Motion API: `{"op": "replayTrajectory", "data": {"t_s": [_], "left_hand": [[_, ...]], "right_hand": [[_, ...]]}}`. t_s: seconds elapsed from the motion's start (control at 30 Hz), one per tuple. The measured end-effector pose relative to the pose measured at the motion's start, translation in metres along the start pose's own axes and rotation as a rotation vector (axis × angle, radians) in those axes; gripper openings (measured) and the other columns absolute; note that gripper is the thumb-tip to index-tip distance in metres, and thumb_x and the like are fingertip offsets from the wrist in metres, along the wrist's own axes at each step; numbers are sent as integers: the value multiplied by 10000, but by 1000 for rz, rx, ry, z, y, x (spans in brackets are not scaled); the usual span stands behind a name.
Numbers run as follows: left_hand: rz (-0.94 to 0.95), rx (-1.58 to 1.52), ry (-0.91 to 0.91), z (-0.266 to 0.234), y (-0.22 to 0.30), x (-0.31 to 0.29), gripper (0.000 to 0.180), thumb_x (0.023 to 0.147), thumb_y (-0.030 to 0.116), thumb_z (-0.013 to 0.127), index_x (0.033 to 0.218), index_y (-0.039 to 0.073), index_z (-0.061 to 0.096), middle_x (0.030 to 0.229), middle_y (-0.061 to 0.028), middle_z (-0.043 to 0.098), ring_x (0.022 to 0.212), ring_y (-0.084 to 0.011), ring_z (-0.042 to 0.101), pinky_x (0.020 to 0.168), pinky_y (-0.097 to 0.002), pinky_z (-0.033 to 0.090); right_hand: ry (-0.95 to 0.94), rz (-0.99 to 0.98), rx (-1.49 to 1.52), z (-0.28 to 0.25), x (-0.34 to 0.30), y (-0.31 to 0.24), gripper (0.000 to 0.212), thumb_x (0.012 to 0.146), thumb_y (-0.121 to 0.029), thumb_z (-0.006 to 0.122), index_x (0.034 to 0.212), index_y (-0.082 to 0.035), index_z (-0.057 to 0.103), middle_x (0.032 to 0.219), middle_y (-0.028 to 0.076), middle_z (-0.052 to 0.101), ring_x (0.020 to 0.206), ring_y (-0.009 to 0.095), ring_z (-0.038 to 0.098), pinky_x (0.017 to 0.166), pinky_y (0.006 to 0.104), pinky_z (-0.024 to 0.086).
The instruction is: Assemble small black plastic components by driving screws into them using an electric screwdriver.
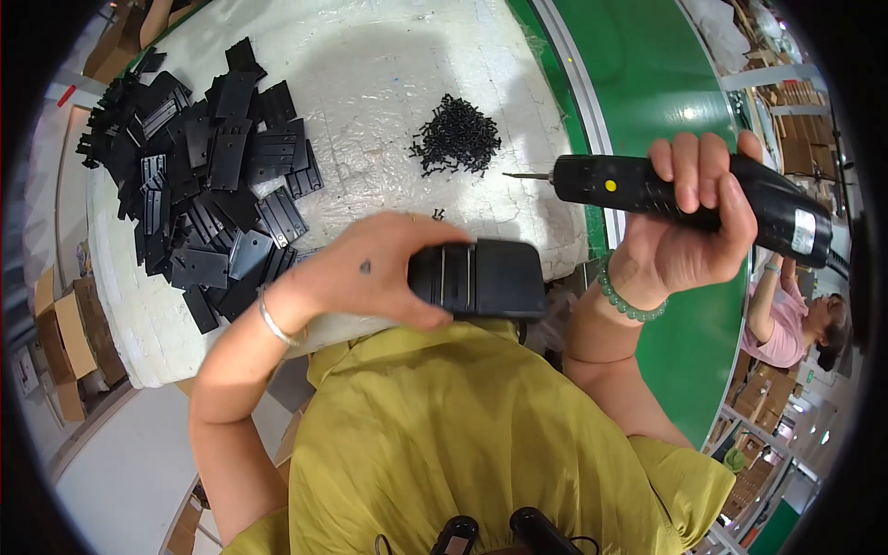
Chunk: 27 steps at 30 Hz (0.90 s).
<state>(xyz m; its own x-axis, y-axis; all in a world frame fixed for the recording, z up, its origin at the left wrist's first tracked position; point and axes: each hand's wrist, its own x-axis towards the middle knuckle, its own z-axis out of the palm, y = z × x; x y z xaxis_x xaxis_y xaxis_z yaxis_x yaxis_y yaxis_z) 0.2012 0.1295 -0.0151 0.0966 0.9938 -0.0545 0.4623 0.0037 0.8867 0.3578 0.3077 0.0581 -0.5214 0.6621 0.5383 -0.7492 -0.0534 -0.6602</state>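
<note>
My left hand (379,264) is closed around a black box-shaped plastic part (507,277), thumb and fingers on opposite sides, close in front of my body. In my right hand (694,217) is a black electric screwdriver (606,180), held sideways with its thin metal bit pointing left. The bit's tip is just right of a pile of small black screws (455,134). A couple of loose screws (437,214) lie apart from the pile, near my left hand. The bit touches neither the screws nor the black part.
A white foam-like work surface (370,83) carries a heap of black plastic plates (199,176) at left. A green table (661,92) with a metal rail (583,92) runs along the right. Cardboard boxes (79,342) stand at far left. Another person (786,319) is at far right.
</note>
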Motion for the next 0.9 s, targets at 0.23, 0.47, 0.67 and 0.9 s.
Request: {"op": "replayTrajectory", "data": {"t_s": [0.23,0.47,0.67,0.9], "left_hand": [[61,-33,39,-23,17,19,564,571,215,750,1079,49,571,1019,-120,601,900,-280,600,794,-320,464],[24,72,8,13,16,-32,608,550,259,750,1094,56,571,1191,-155,543,1061,-333,531,893,-379,427],[-137,169,165,-6,10,-57,635,550,268,728,1121,55,553,1287,-191,470,1100,-372,494,952,-414,364],[-218,223,335,-25,10,-92,572,521,113,724,1060,-19,581,1144,-161,582,1139,-338,502,964,-398,394]], "right_hand": [[8,-57,10,-14,-2,-25,361,781,-75,493,1138,-22,498,667,-11,408,586,88,402,635,271,333],[-118,-5,82,-6,0,-24,429,779,-94,491,1206,-58,470,652,-32,413,563,85,401,626,265,332],[-113,56,96,6,-5,-10,462,776,-94,483,1234,-51,445,639,-23,409,544,94,401,599,269,350],[-153,75,56,20,-7,-7,384,768,-86,530,1143,-46,461,638,-42,400,553,64,407,639,249,354]]}}
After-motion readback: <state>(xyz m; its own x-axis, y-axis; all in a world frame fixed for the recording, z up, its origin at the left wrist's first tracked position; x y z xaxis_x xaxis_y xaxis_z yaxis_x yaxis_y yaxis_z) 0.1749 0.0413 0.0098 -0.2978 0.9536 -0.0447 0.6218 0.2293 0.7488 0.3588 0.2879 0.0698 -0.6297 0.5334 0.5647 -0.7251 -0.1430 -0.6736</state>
